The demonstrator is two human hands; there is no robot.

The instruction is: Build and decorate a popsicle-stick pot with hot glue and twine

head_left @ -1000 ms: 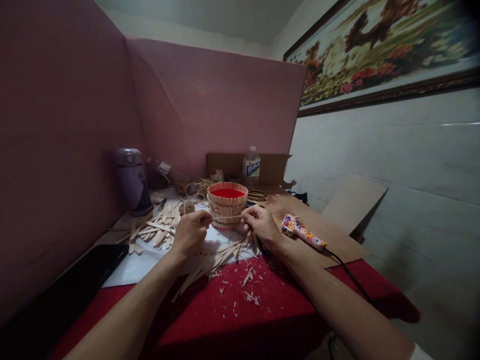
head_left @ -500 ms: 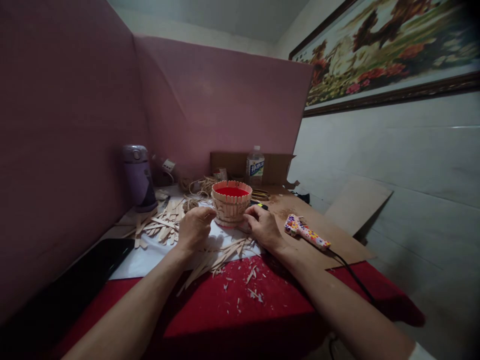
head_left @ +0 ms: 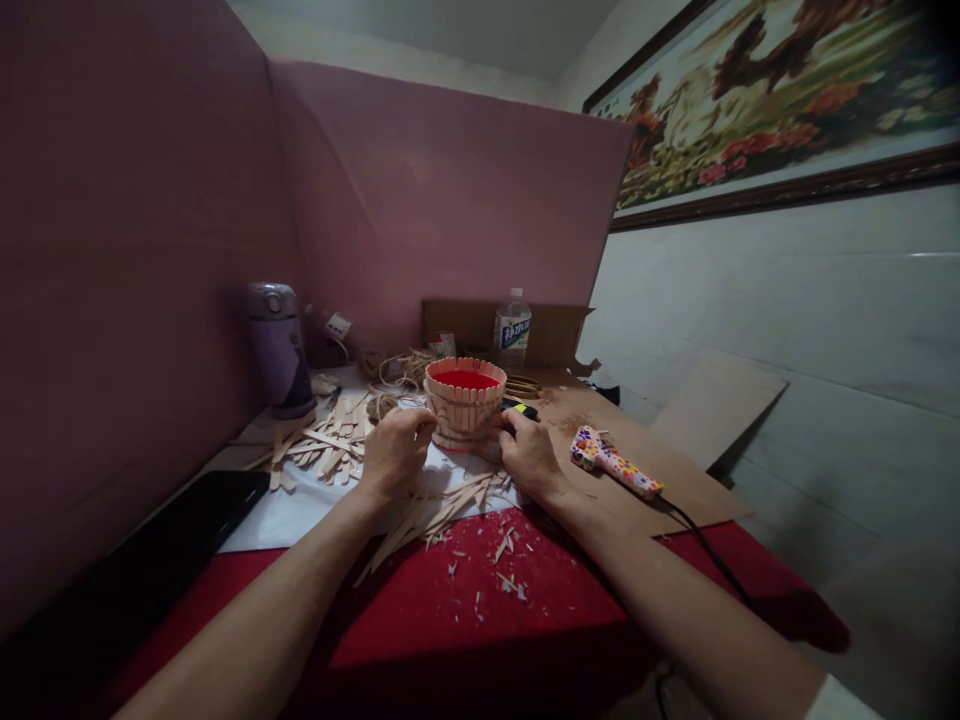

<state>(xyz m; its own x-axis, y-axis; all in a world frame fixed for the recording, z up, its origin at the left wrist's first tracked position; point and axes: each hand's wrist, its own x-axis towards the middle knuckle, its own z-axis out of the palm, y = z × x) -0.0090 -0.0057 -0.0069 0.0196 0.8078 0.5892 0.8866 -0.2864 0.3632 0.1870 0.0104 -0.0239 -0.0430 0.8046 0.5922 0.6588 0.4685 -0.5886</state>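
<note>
A small round pot [head_left: 465, 408] with a red inside stands upright on the white sheet. Wooden craft sticks line its outside side by side, and their rounded ends form a scalloped rim. At its left side is my left hand [head_left: 396, 450], thumb and forefinger pinched against the lower wall. My right hand [head_left: 531, 455] holds the lower right side with curled fingers, the tips partly hidden. Loose craft sticks [head_left: 439, 512] lie in front of the pot between my wrists. More craft sticks [head_left: 330, 440] are heaped to the left of my left hand.
A flowery glue gun [head_left: 615, 465] with a black cord lies on the cardboard at right. Behind the pot are twine [head_left: 409, 370] and a plastic bottle [head_left: 514, 330]. A purple flask [head_left: 280, 350] and a black phone-like slab [head_left: 225, 495] are left. Shavings litter the red cloth [head_left: 480, 640].
My right hand's fingers have drawn back slightly to the right along the pot's side and curled more. The left hand stays at the pot's left side. The view has shifted a little.
</note>
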